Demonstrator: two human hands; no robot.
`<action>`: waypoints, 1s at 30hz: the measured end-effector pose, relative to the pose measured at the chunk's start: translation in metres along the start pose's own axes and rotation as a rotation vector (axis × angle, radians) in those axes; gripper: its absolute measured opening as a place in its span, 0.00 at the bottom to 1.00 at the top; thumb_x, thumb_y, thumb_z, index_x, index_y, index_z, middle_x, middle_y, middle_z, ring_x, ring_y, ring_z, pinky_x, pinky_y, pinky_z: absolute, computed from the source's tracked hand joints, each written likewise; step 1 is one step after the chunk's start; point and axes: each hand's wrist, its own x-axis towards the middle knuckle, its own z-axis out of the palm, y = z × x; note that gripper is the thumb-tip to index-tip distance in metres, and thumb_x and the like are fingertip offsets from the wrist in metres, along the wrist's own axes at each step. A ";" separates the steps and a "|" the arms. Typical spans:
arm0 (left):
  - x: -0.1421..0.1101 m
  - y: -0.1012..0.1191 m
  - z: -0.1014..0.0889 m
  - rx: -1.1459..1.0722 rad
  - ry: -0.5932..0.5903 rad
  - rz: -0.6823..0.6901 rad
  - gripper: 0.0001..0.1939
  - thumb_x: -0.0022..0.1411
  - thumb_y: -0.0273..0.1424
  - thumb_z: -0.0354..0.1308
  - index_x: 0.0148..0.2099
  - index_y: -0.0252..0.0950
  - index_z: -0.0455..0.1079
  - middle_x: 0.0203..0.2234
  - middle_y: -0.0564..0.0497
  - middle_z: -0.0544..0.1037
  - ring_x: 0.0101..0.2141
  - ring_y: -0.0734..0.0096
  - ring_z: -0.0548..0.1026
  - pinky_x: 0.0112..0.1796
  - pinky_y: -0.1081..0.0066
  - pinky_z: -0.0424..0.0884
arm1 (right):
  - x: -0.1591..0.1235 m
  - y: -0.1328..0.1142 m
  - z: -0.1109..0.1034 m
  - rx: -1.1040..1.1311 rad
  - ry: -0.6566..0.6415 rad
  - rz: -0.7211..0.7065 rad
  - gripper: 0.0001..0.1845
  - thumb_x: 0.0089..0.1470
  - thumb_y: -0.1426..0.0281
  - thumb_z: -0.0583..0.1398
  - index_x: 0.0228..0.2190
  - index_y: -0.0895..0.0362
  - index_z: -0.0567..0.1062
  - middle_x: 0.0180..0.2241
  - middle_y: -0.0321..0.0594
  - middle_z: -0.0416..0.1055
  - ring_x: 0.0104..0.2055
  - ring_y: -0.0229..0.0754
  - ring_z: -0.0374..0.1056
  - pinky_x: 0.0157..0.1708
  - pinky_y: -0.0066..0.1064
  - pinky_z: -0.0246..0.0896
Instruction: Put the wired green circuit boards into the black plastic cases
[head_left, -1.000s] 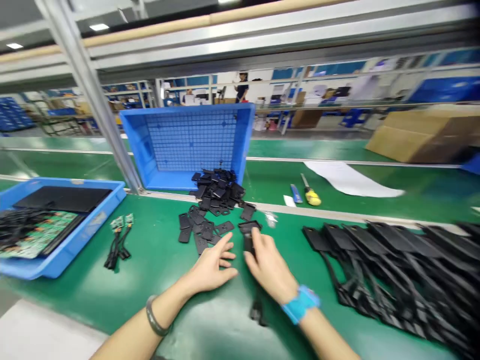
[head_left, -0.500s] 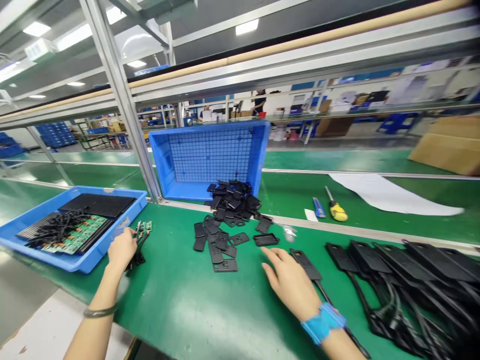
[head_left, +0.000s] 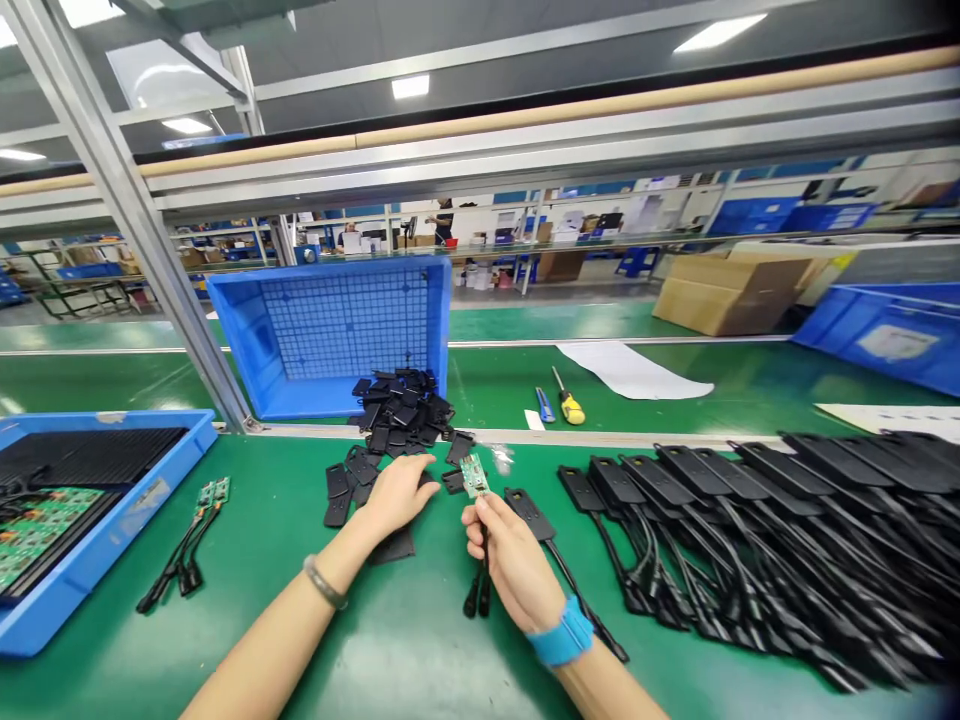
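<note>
My right hand point(head_left: 514, 565) pinches a small green circuit board point(head_left: 473, 474) at its lower end, with its black cables hanging below. Over the loose black plastic case halves point(head_left: 339, 482), my left hand point(head_left: 401, 497) has its thumb apart from its fingers; it covers some of the pieces. More case parts point(head_left: 409, 405) spill in a heap from a blue crate point(head_left: 337, 325) lying on its side. Just right of my right hand lies a black cased unit point(head_left: 529, 512) with a cable. Two circuit boards with cables point(head_left: 213, 492) rest on the green table at the left.
At the left edge a blue tray point(head_left: 199, 440) holds boards and black parts. Rows of cased units with cables point(head_left: 690, 475) fill the right side. A utility knife point(head_left: 545, 404), yellow screwdriver point(head_left: 572, 408) and white paper point(head_left: 637, 370) lie beyond; a metal post point(head_left: 131, 215) rises at left.
My left hand has moved right, from the boards near the tray to the case halves. My right hand, empty before, now grips a circuit board. The view has swung right.
</note>
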 end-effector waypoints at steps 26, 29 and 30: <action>-0.074 0.005 -0.005 -1.063 0.107 -0.490 0.16 0.49 0.30 0.70 0.39 0.30 0.72 0.31 0.49 0.72 0.29 0.75 0.70 0.35 0.75 0.72 | -0.001 0.010 0.000 -0.296 -0.101 -0.008 0.25 0.38 0.56 0.69 0.32 0.62 0.73 0.26 0.38 0.68 0.24 0.34 0.65 0.21 0.23 0.61; -0.074 0.008 -0.007 -1.084 0.089 -0.407 0.15 0.56 0.37 0.64 0.39 0.28 0.73 0.31 0.45 0.74 0.31 0.72 0.71 0.37 0.74 0.71 | -0.001 0.012 0.000 -0.321 -0.083 0.003 0.25 0.39 0.55 0.69 0.31 0.62 0.71 0.23 0.37 0.68 0.21 0.33 0.63 0.19 0.23 0.60; -0.074 0.009 -0.007 -1.087 0.078 -0.386 0.16 0.58 0.38 0.63 0.38 0.28 0.73 0.31 0.44 0.75 0.32 0.71 0.72 0.38 0.73 0.71 | -0.001 0.012 0.000 -0.316 -0.082 0.006 0.25 0.39 0.54 0.68 0.31 0.62 0.71 0.22 0.36 0.67 0.21 0.33 0.63 0.20 0.24 0.60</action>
